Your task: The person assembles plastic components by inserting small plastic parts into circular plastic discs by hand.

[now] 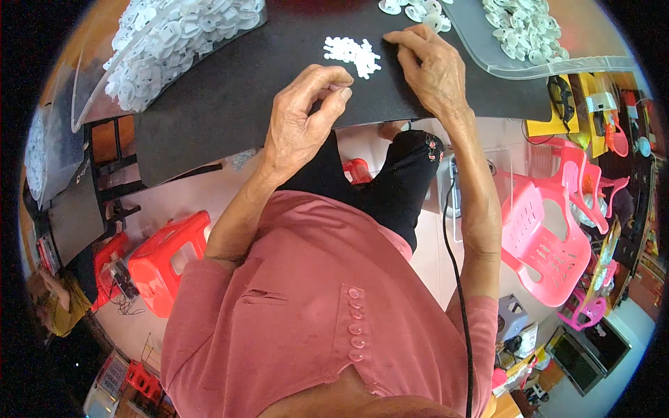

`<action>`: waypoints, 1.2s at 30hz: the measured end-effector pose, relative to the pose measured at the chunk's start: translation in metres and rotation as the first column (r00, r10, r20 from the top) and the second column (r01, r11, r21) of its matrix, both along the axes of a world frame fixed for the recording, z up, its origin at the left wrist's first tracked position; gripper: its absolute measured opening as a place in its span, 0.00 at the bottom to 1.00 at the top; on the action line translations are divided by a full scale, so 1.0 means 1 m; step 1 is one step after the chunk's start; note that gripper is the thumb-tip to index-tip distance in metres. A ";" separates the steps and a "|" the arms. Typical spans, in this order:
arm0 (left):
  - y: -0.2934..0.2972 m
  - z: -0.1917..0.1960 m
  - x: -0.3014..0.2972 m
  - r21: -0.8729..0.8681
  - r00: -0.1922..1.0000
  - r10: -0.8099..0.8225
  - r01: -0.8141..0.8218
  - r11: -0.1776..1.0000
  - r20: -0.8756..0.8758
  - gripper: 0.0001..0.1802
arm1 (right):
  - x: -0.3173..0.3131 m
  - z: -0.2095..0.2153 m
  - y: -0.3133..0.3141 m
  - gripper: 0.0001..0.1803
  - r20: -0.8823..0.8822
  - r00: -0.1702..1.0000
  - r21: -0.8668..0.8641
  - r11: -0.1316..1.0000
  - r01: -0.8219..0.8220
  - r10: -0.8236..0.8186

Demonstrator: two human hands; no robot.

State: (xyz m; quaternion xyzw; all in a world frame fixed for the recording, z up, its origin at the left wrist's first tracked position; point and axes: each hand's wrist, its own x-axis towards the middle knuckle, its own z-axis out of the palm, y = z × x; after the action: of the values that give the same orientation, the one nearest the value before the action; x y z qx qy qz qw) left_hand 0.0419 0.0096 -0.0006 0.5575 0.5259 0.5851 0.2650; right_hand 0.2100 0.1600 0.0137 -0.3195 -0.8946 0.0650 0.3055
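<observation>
Between both hands (306, 115) (432, 70), white parts (352, 54)

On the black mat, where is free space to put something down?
Bare black mat lies left of the left hand, below the bag of white parts. It is crowded between both hands, at the small white pile, and near the right hand by the clear tray.
</observation>
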 end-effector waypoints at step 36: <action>0.000 0.006 0.007 -0.020 0.998 0.048 -0.049 0.999 -0.049 0.08 | -0.009 0.012 -0.022 0.11 0.037 0.999 -0.031 0.999 0.027 -0.026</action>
State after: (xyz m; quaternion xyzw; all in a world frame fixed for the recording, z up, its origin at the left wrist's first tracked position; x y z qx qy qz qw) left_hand 0.0493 0.0091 0.0054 0.5557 0.5519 0.5720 0.2437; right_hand 0.2013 0.1383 0.0256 -0.3374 -0.8946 0.0691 0.2849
